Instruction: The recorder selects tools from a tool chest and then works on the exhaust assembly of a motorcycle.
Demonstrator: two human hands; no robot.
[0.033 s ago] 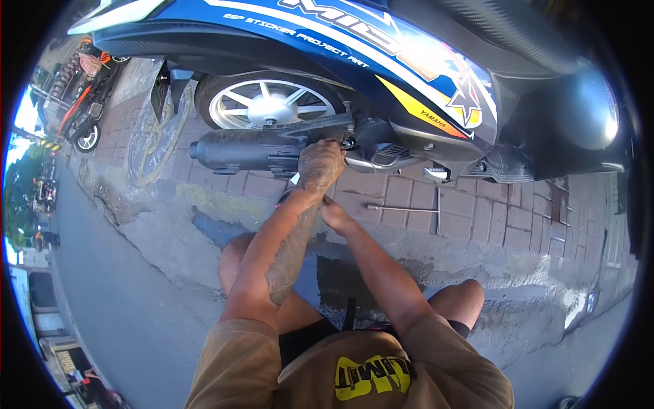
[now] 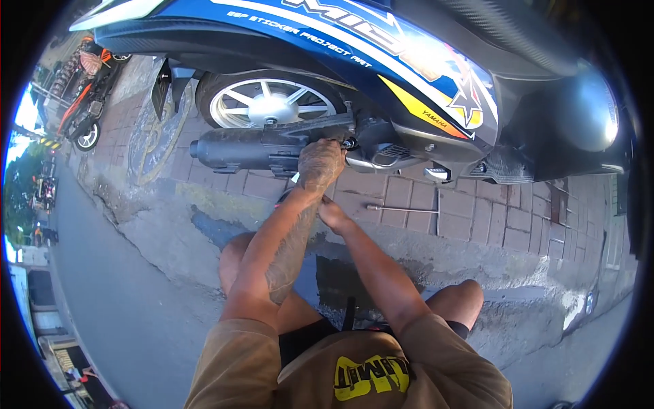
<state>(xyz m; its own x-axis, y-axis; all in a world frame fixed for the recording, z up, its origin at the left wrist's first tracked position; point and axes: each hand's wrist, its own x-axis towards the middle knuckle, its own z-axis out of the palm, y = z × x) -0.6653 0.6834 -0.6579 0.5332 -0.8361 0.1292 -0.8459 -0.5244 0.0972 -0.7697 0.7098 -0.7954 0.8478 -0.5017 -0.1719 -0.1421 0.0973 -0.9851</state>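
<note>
My left hand (image 2: 320,163) is closed at the exhaust of a blue and white scooter (image 2: 306,27), just right of the black muffler (image 2: 235,151). Its fingers curl by a small shiny metal part (image 2: 349,144), and whatever they grip is hidden by the hand. Lower down, my right hand (image 2: 332,213) is partly covered by my left forearm, so its fingers do not show. A T-handle wrench (image 2: 407,209) lies on the brick paving, to the right of both hands. Behind the muffler stands the rear wheel (image 2: 269,105) with white spokes.
My knees are bent on either side of my arms, over wet-patched concrete (image 2: 340,279). Brick paving (image 2: 470,221) runs under the scooter. An orange and black motorbike (image 2: 88,102) stands at the far left beside a grey road (image 2: 102,273).
</note>
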